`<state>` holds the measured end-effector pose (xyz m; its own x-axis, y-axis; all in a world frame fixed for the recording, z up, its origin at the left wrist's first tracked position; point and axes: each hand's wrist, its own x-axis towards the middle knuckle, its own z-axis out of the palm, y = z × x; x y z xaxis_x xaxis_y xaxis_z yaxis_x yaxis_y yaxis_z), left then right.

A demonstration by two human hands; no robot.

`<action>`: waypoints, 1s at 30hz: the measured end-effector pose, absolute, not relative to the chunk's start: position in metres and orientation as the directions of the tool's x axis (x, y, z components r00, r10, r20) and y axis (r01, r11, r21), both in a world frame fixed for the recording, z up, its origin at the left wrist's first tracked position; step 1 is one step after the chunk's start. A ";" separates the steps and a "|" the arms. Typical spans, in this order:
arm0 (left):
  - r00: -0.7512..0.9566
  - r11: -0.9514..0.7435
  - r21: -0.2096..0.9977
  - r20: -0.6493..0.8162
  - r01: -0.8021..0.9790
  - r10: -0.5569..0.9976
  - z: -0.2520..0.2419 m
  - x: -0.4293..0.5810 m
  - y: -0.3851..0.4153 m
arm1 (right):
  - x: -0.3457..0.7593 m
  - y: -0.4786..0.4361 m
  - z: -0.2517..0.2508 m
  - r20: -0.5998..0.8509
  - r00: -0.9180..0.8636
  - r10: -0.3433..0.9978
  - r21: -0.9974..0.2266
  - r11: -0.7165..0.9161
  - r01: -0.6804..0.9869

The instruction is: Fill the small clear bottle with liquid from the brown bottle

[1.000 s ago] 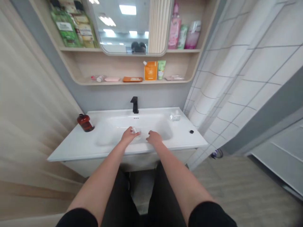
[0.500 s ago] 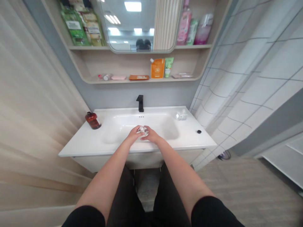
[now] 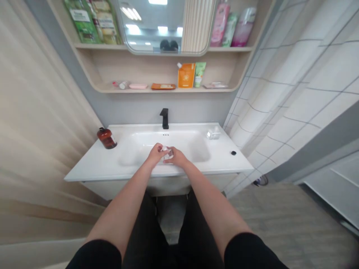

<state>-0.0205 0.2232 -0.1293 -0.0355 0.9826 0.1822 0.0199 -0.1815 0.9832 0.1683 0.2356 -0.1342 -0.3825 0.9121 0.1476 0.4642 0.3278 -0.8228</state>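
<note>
Small clear object [image 3: 167, 154] clasped between left hand [image 3: 155, 154] and right hand [image 3: 178, 157], fingers of both curled round it, held over front of white washbasin [image 3: 92, 168]. Object's exact kind hidden by fingers. Black tap [image 3: 164, 118] stands beyond, well apart from hands.

"What's between the hands?"
"A small clear item [image 3: 167, 153]; see-through, with a white glint; too small and too covered to tell its kind."

"Who's got it?"
"Both; the left hand [image 3: 155, 154] closes on it from one side; the right hand [image 3: 177, 157] from the other."

"Where is it?"
"Over the front of the white sink [image 3: 134, 146]; I can't tell whether it touches the sink, or how it's tilted."
</note>
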 end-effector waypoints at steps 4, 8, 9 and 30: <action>0.101 -0.179 0.981 0.186 -0.071 0.977 -0.119 -0.022 0.214 | 0.169 0.233 -0.132 0.127 -0.358 0.925 -0.827 0.298 0.477; 0.041 -0.153 0.984 0.158 -0.090 0.987 -0.116 -0.024 0.211 | 0.170 0.230 -0.130 0.166 -0.361 0.918 -0.825 0.330 0.460; 0.037 -0.158 0.983 0.162 -0.094 0.986 -0.116 -0.024 0.210 | 0.170 0.229 -0.129 0.166 -0.360 0.918 -0.827 0.328 0.457; 0.075 -0.130 0.984 0.140 -0.120 0.987 -0.118 -0.024 0.214 | 0.170 0.228 -0.127 0.141 -0.345 0.928 -0.824 0.303 0.479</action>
<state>-0.0240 0.2139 -0.1178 0.0750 0.9874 0.1395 -0.1199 -0.1300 0.9842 0.1698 0.2275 -0.1266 -0.3452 0.9279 0.1409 0.4789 0.3033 -0.8238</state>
